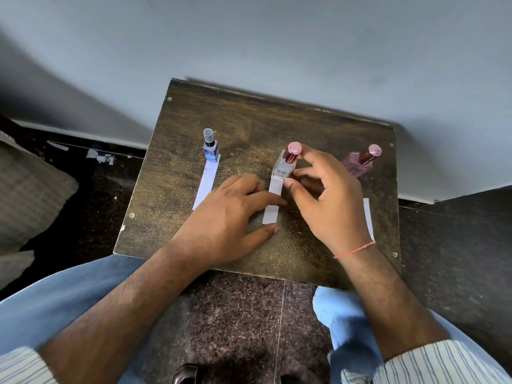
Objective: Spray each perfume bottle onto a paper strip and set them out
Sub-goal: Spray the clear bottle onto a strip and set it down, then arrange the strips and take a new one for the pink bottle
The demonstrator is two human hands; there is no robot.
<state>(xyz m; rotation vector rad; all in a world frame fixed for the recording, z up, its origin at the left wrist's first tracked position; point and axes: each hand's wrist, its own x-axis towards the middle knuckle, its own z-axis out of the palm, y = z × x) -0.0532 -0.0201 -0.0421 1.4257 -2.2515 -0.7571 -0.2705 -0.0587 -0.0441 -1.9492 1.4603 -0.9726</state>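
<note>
Clear perfume bottle (282, 169) with pink cap (293, 151) stands upright mid-tabletop (171, 176), on the far end of the middle paper strip (273, 200). Right hand (329, 198) is around it from the right: index fingertip on the side of the cap, thumb tip against the bottle's lower corner, other fingers curled behind it – a light pinch rather than a full wrap

Left hand (230, 217) lies flat just left of that strip, fingers straight; index tip presses the strip at its middle, thumb tip sits at the strip's near end. It grips nothing

Left of the left hand, further back: small blue bottle (210, 151) with clear cap, upright on the far end of the left paper strip (206, 181); that strip's near end runs under the left hand's knuckles

Behind the right hand: pink bottle (360, 162), mostly hidden by the fingers, looks tilted. Right paper strip (368, 217) shows only as an edge past the right wrist, which wears a red thread (356, 249)

Tabletop is dark worn wood against a grey wall (277, 51)
</note>
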